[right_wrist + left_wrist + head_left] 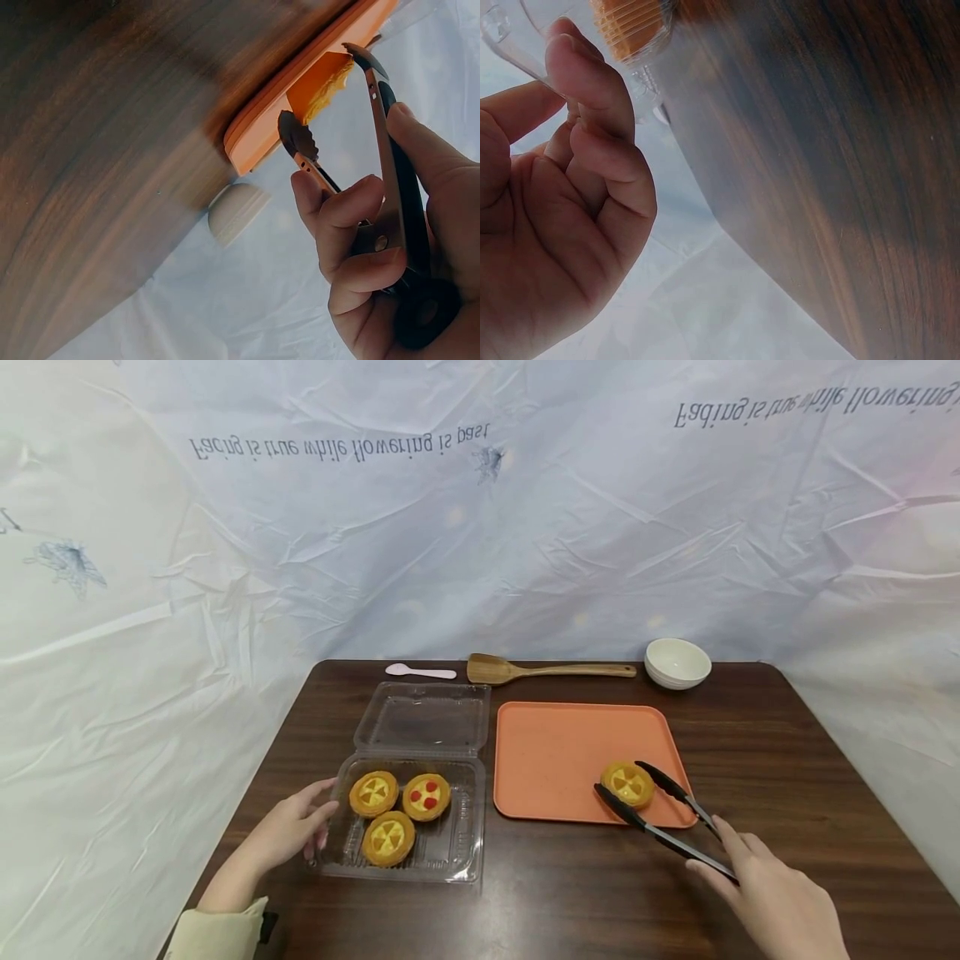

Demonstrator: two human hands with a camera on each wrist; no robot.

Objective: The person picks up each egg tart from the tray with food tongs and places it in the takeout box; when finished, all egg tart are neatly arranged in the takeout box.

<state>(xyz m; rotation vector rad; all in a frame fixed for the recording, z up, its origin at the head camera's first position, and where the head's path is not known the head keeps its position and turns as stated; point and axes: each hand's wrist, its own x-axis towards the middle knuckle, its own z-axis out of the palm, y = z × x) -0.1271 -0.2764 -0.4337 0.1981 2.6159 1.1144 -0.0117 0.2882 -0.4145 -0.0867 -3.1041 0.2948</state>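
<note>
My right hand (780, 893) grips a pair of black-and-metal tongs (405, 180). The tongs' spread tips stand on either side of an egg tart (627, 784), which sits at the right front of the orange tray (555, 760). At the left, my left hand (288, 827) pinches the left edge of a clear plastic clamshell box (457, 860) between thumb and fingers. Its lid (423, 718) lies folded back. Inside are a tart with red dots (426, 797) and two with yellow wedges, one at the back left (373, 794) and one in front (388, 839).
Along the table's back edge lie a small pink spoon (420, 672) and a wooden spatula (495, 670). A white bowl (677, 664) stands at the back right. Printed white cloth (525, 543) hangs behind and beside the dark wooden table (555, 902).
</note>
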